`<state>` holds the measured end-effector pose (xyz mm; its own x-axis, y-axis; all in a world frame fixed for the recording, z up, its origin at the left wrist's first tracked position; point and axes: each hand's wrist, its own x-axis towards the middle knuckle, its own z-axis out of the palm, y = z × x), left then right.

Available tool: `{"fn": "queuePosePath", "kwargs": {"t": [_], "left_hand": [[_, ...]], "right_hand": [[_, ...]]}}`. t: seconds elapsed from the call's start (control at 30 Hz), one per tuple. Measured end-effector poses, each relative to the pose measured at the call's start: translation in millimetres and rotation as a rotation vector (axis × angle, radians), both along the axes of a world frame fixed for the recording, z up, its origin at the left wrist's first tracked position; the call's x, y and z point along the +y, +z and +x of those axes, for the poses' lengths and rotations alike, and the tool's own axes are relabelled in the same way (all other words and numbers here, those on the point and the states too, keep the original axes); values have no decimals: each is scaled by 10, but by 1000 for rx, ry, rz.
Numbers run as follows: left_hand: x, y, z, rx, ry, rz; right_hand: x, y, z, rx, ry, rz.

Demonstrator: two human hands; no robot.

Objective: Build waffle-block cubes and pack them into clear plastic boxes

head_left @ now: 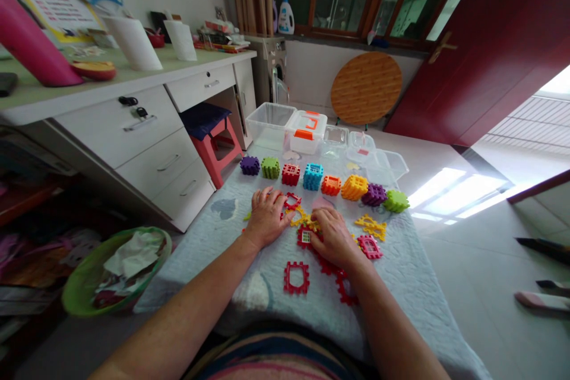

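My left hand point(268, 218) lies palm down with its fingers apart, over the left edge of a loose pile of plastic building pieces. A red piece point(293, 200) shows beside its fingertips. My right hand point(335, 238) rests on the pile, fingers bent and thumb held apart. Near its thumb is a red window piece point(304, 236); a yellow piece point(299, 217) lies between both hands. Under the right palm, more red pieces are partly hidden. A red square frame point(296, 277) lies nearer me. On the right are a yellow piece point(371, 226) and a pinkish-red window piece point(369, 246).
Behind my hands stands a row of sorted stacks, including purple point(250, 165), green point(270, 167), blue point(313, 176) and yellow point(355, 187). Clear plastic boxes point(271, 124) and an orange-latched box point(307, 133) line the far edge. A green basket point(116, 270) is at left.
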<state>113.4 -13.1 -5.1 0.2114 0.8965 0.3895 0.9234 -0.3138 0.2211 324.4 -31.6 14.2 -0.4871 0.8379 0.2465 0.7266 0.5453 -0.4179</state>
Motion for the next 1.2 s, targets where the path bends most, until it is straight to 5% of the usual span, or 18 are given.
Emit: {"fn": "queuePosePath", "kwargs": {"t": [0.43, 0.6, 0.77, 1.2], "left_hand": [[41, 31, 1, -27, -91, 14], [30, 39, 13, -25, -112, 7], [2, 86, 57, -60, -154, 6], [-42, 102, 25, -190, -177, 65]], "right_hand": [[23, -17, -6, 51, 12, 40], [44, 7, 39, 220, -115, 176], [48, 41, 113, 172, -232, 207], [-103, 193, 73, -145, 70, 28]]}}
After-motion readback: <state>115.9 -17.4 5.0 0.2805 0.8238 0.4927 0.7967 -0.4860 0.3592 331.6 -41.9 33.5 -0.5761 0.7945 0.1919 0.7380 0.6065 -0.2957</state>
